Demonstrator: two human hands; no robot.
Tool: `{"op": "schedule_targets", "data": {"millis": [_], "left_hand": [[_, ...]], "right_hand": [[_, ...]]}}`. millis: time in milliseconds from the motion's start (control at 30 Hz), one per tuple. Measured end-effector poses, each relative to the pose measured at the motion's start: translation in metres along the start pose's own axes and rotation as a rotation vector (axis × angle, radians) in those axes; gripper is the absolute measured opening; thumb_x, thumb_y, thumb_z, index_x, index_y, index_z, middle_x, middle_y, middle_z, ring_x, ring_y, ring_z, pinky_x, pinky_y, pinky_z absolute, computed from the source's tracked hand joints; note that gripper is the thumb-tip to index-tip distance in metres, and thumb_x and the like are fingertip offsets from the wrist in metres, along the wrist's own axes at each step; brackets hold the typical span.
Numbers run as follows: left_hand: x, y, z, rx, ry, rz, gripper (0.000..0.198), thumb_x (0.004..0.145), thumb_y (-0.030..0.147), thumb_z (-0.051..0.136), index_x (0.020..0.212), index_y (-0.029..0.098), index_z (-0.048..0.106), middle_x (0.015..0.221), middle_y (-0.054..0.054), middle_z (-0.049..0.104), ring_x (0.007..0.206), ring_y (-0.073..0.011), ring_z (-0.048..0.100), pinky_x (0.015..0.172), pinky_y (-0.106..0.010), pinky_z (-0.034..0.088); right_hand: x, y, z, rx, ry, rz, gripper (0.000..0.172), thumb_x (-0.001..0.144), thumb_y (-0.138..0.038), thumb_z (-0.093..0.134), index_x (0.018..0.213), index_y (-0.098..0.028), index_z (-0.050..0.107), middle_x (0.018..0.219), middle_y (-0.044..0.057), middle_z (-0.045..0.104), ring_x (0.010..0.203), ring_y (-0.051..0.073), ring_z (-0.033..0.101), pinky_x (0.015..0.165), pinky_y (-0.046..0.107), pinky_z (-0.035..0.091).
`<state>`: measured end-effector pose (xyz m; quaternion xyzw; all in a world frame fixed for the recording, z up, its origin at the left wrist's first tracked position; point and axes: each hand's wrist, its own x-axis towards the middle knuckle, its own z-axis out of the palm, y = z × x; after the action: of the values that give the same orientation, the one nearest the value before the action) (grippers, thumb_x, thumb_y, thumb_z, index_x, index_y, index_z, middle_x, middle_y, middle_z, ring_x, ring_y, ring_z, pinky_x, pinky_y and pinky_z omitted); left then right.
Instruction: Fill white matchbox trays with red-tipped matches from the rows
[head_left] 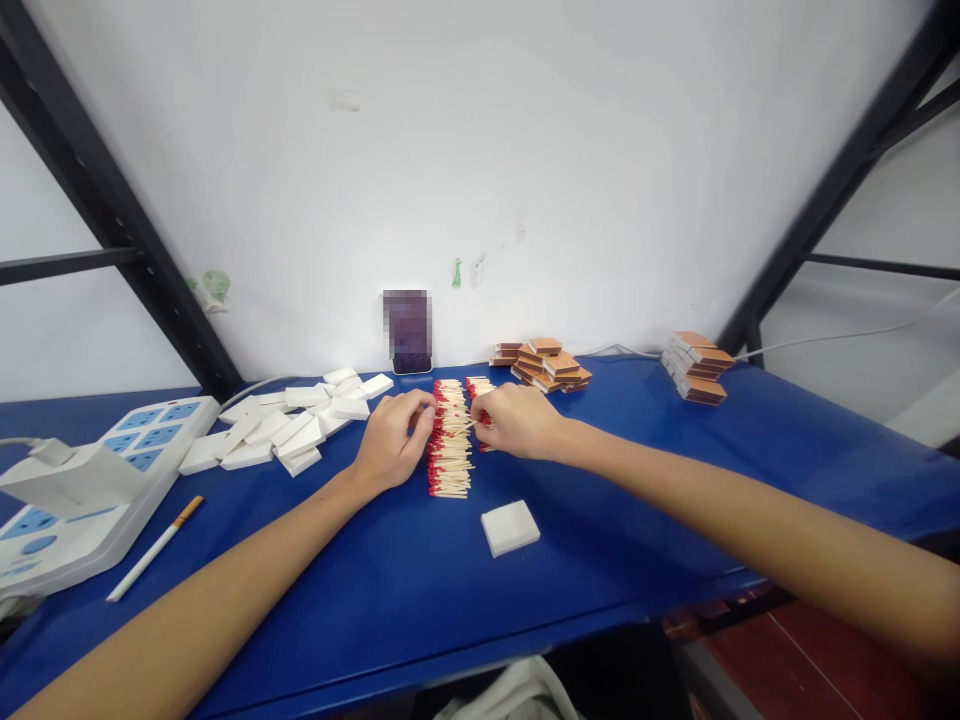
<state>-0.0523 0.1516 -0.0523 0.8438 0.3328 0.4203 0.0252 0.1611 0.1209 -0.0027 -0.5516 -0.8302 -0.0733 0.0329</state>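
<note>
A long row of matches [451, 465] with red heads to the left lies on the blue table between my hands. My left hand [394, 438] rests at the head side of this row, its fingers curled in against the red tips; whatever they pinch is hidden. On the other side, my right hand [517, 420] is closed, with a match [466, 423] sticking out of its fingertips over the row. A second, shorter row of matches [475, 386] is partly covered by that hand. Nearer to me lies a small white box [510, 528].
White small boxes [300, 432] are heaped at the left, beside a power strip [154, 425] and a cigarette [156, 548]. Brown matchboxes [551, 365] are piled at the back, with another stack [696, 368] at right. A phone-like device [407, 335] leans on the wall.
</note>
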Motion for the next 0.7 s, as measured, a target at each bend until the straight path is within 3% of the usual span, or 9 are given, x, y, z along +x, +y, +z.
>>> {"op": "schedule_targets", "data": {"millis": [467,700], "left_hand": [[0.000,0.005,-0.004,-0.040,0.071,0.018,0.031,0.100,0.032,0.036,0.083,0.019,0.058,0.080,-0.005,0.065,0.076,-0.0202,0.060,0.075,-0.034,0.045],[0.000,0.007,-0.004,-0.053,0.079,0.033,0.030,0.100,0.030,0.038,0.082,0.019,0.058,0.077,-0.004,0.063,0.074,-0.0196,0.057,0.073,-0.034,0.044]], "right_hand": [[0.001,-0.015,-0.007,-0.043,0.020,-0.118,0.020,0.090,-0.024,0.052,0.095,-0.020,0.071,0.099,0.011,0.075,0.089,0.026,0.069,0.069,0.029,0.042],[0.002,-0.015,-0.009,-0.022,0.050,-0.152,0.021,0.089,-0.021,0.050,0.095,-0.020,0.071,0.098,0.009,0.076,0.086,0.024,0.068,0.064,0.029,0.038]]}}
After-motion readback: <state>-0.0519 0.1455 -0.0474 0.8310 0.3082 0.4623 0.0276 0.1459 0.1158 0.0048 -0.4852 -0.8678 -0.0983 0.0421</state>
